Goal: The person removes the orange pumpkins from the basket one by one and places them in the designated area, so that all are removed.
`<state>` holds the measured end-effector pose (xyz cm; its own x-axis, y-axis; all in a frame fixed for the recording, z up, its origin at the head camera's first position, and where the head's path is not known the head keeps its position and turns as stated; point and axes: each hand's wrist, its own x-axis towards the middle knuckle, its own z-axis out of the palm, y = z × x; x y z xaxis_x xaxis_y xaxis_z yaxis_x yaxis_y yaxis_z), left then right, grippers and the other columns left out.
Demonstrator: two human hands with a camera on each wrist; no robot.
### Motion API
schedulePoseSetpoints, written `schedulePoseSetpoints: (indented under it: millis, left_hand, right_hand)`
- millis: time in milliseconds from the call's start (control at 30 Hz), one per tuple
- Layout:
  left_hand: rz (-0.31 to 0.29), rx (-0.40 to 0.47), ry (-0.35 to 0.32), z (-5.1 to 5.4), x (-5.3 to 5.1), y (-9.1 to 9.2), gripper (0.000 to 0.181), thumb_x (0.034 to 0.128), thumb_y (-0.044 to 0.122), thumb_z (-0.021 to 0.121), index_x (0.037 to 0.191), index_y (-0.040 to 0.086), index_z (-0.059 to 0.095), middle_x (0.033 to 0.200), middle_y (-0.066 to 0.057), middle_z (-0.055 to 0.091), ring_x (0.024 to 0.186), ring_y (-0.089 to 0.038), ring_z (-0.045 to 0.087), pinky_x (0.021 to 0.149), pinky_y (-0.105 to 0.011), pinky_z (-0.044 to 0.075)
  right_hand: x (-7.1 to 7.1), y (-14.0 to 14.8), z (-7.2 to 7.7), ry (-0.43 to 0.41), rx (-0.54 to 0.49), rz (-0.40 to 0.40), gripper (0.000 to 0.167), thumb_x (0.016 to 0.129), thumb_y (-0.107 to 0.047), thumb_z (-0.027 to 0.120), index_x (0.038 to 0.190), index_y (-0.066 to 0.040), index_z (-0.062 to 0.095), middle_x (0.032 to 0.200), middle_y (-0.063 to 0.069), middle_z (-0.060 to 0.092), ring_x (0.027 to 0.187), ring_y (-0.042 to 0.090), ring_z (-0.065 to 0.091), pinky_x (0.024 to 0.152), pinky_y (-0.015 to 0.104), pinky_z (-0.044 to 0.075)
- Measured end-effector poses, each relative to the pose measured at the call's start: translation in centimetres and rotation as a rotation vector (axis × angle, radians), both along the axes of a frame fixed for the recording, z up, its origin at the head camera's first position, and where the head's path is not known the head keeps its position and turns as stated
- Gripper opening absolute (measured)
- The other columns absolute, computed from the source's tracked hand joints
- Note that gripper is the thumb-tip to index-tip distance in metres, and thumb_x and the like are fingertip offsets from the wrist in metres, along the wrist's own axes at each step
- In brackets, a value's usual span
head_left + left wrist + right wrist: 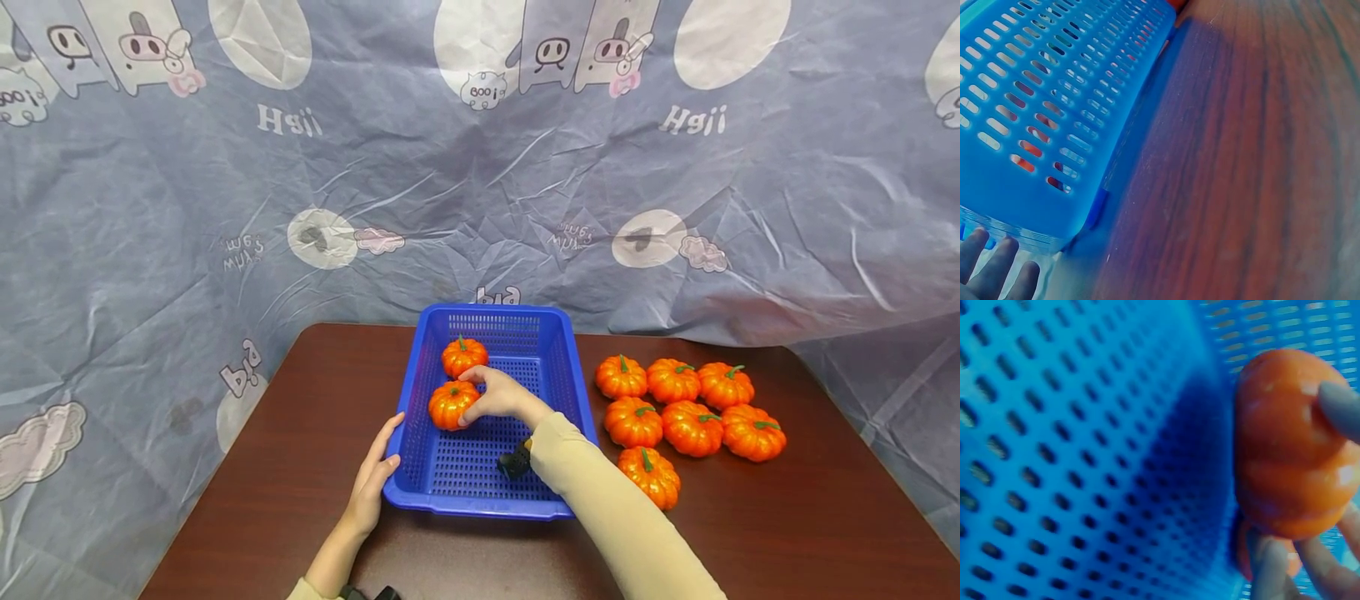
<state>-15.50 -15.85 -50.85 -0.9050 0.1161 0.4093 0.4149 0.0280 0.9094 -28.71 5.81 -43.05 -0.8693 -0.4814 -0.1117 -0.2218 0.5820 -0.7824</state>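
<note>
A blue plastic basket with slotted walls stands on the table, two small orange pumpkins inside along its left side. My right hand reaches into it and holds the nearer pumpkin between thumb and fingers; the right wrist view shows this pumpkin close to the basket wall. Just behind it sits the other pumpkin, green stem up. At the basket's left rim, my left hand touches the outside with extended fingers. In the left wrist view, fingertips appear by the basket's edge.
Several more orange pumpkins with green stems lie in rows on the brown table, right of the basket. A patterned grey-blue cloth hangs behind the table. A black wrist device shows under the right sleeve.
</note>
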Motion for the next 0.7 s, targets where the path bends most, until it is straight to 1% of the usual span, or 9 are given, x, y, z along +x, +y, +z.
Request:
schedulePoseSetpoints:
  millis: [167, 300, 467, 567, 700]
  left_hand:
    - [-0.007, 0.010, -0.010, 0.0, 0.0, 0.0, 0.053, 0.0928, 0.009, 0.035, 0.146, 0.008, 0.031, 0.149, -0.016, 0.027, 0.127, -0.017, 0.036, 0.099, -0.019, 0.029]
    - [-0.012, 0.014, -0.003, 0.0, 0.0, 0.0, 0.053, 0.0928, 0.009, 0.035, 0.146, 0.008, 0.030, 0.149, -0.016, 0.027, 0.127, -0.016, 0.035, 0.099, -0.019, 0.029]
    - [-0.017, 0.011, 0.016, 0.0, 0.0, 0.1, 0.053, 0.0928, 0.008, 0.034, 0.146, 0.007, 0.030, 0.149, -0.017, 0.027, 0.127, -0.018, 0.036, 0.099, -0.020, 0.030]
    - [-0.022, 0.011, 0.017, 0.0, 0.0, 0.1, 0.054, 0.0930, 0.008, 0.034, 0.146, 0.008, 0.029, 0.149, -0.017, 0.026, 0.128, -0.018, 0.035, 0.099, -0.020, 0.030]
    - [-0.027, 0.014, 0.009, 0.1, 0.0, 0.0, 0.054, 0.0933, 0.009, 0.033, 0.147, 0.008, 0.028, 0.150, -0.017, 0.024, 0.129, -0.019, 0.033, 0.099, -0.020, 0.029]
  right_hand:
    - [0.5, 0.5, 1.7, 0.004, -0.054, -0.065, 0.072, 0.060, -0.009, 0.084, 0.125, -0.005, 0.054, 0.126, 0.014, 0.053, 0.111, 0.029, 0.050, 0.093, 0.042, 0.042]
    - [0.8, 1.5, 3.2, -0.018, -0.093, -0.103, 0.072, 0.062, -0.010, 0.083, 0.126, -0.004, 0.051, 0.127, 0.016, 0.051, 0.109, 0.030, 0.051, 0.090, 0.042, 0.044]
    - [1.2, 3.5, 4.9, -0.019, -0.108, -0.100, 0.071, 0.064, -0.015, 0.082, 0.127, -0.004, 0.051, 0.128, 0.018, 0.050, 0.107, 0.031, 0.052, 0.087, 0.041, 0.046]
    - [1.6, 4.9, 6.0, -0.013, -0.137, -0.096, 0.072, 0.067, -0.016, 0.082, 0.130, -0.003, 0.048, 0.130, 0.020, 0.048, 0.104, 0.032, 0.056, 0.088, 0.041, 0.046]
    - [2.3, 6.7, 7.2, -0.013, -0.183, -0.108, 0.073, 0.070, -0.016, 0.081, 0.133, -0.004, 0.046, 0.132, 0.020, 0.046, 0.103, 0.033, 0.060, 0.087, 0.042, 0.047]
